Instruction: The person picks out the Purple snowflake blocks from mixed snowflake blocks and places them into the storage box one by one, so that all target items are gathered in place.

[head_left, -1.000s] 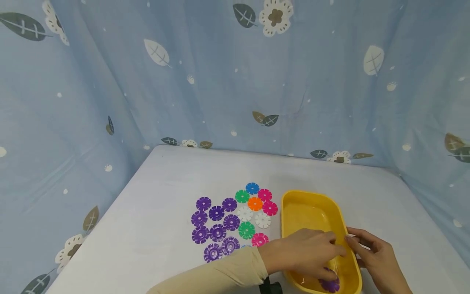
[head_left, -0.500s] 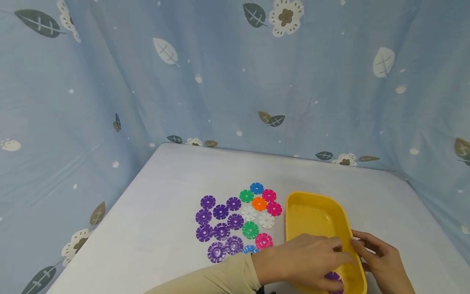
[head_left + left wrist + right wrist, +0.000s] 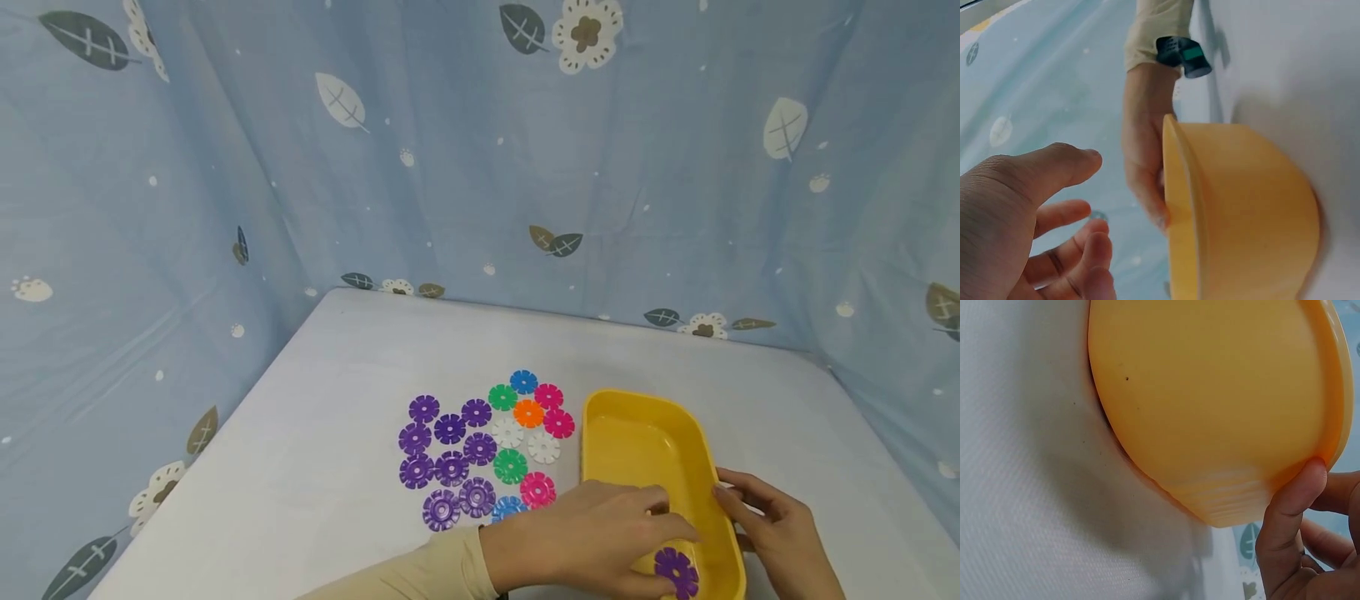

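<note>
1. The left hand [image 3: 600,533] is reaching over the yellow tray [image 3: 648,454], thumb and fingers standing loosely apart; in the head view the thumb is overlapping a purple disc [image 3: 679,562] lying in the tray, but I cannot tell whether they are touching.
2. The left wrist view is showing that gap plainly, while the tray's wall is hiding the disc. It is also revealing a black device [image 3: 1185,56] at the right sleeve [image 3: 1161,31], outside the head view.
3. The right hand [image 3: 780,529] is gripping the tray's right rim; only the right wrist view is showing a dark speck [image 3: 1127,379] on the outer wall.
4. Left of the tray, nineteen notched discs are lying on the white worktop [image 3: 315,467]: nine purple [image 3: 444,425], three pink [image 3: 552,417], two blue [image 3: 517,378], two green [image 3: 504,462], two white [image 3: 537,444], one orange [image 3: 522,410].
5. The left wrist is partly covering the nearer blue one.
</note>
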Demonstrator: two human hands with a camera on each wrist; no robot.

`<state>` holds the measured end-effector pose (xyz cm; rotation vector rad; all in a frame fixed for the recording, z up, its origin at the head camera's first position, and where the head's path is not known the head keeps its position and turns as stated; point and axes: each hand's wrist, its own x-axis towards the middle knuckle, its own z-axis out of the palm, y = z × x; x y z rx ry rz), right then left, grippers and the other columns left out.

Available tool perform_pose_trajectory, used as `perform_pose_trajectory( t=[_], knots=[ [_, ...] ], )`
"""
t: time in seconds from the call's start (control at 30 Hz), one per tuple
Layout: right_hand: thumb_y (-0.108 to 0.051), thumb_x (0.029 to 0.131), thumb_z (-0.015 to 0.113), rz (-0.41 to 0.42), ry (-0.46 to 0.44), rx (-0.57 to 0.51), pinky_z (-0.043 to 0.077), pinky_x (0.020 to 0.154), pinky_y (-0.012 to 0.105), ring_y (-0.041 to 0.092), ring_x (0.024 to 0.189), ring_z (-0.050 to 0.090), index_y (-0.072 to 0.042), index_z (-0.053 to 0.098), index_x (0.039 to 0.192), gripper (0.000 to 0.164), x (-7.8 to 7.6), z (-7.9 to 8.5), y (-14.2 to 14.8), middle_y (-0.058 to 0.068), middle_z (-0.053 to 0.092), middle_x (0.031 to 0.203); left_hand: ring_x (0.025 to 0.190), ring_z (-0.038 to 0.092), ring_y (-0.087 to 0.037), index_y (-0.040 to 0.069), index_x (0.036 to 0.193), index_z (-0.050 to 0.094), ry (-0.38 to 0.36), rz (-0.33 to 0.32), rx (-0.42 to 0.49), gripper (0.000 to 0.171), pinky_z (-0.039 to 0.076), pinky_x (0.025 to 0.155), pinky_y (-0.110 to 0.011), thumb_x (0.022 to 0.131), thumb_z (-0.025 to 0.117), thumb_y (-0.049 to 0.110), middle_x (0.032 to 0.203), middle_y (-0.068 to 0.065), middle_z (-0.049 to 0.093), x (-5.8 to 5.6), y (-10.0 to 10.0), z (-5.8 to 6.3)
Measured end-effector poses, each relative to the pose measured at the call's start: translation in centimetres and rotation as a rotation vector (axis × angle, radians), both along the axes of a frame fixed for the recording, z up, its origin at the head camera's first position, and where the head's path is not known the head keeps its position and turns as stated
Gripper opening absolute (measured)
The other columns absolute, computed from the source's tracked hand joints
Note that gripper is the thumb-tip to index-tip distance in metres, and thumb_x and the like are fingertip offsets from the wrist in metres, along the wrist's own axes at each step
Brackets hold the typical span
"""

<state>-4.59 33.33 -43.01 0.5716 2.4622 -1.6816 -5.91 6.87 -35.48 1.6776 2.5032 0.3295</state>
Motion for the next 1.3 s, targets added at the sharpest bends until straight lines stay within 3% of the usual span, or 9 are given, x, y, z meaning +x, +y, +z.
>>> perform_pose_trajectory(
  t=[0.3,0.67,0.9,1.1,1.3],
  knots=[
    [-0.041,0.096,0.066,-0.01,0.027,0.003,0.059,0.071,0.038,0.013,0.083,0.068,0.001,0.052,0.141,0.064,0.1,0.1,-0.3,0.003,0.064,0.093,0.073,0.043,0.009,0.029,0.136,0.059,-0.05,0.072,0.083,0.048,0.035,0.063,-0.002,0.092,0.069,0.046,0.103,0.016,0.054,0.3,-2.8,0.0],
    [-0.043,0.095,0.067,-0.01,0.02,-0.003,0.059,0.071,0.037,0.014,0.083,0.067,0.0,0.052,0.141,0.065,-0.1,0.2,-0.3,0.003,0.063,0.094,0.074,0.043,0.009,0.027,0.136,0.06,-0.027,0.104,0.13,0.047,0.035,0.064,-0.002,0.093,0.068,0.045,0.101,0.015,0.055,1.1,-4.6,0.2],
    [-0.041,0.096,0.065,-0.011,-0.014,-0.016,0.059,0.072,0.037,0.014,0.083,0.068,0.001,0.05,0.142,0.064,0.1,0.2,-0.1,0.003,0.064,0.095,0.082,0.047,0.01,0.026,0.136,0.06,-0.117,0.115,0.142,0.046,0.039,0.073,-0.002,0.095,0.065,0.047,0.111,0.014,0.06,2.0,-6.1,-0.5],
    [-0.043,0.096,0.065,-0.01,-0.017,-0.006,0.059,0.072,0.036,0.013,0.083,0.067,0.001,0.049,0.143,0.066,0.1,0.2,-0.2,0.003,0.064,0.096,0.083,0.049,0.012,0.027,0.136,0.06,-0.152,0.124,0.138,0.046,0.041,0.078,-0.003,0.095,0.063,0.048,0.113,0.016,0.06,2.7,-7.0,-1.1],
    [-0.041,0.096,0.065,-0.01,-0.004,-0.023,0.059,0.072,0.037,0.014,0.083,0.068,0.001,0.051,0.142,0.064,0.1,0.2,-0.1,0.003,0.064,0.094,0.082,0.049,0.011,0.025,0.136,0.059,-0.222,0.107,0.161,0.048,0.039,0.077,-0.001,0.093,0.067,0.044,0.115,0.014,0.059,3.6,-7.6,-1.8]
  ],
)
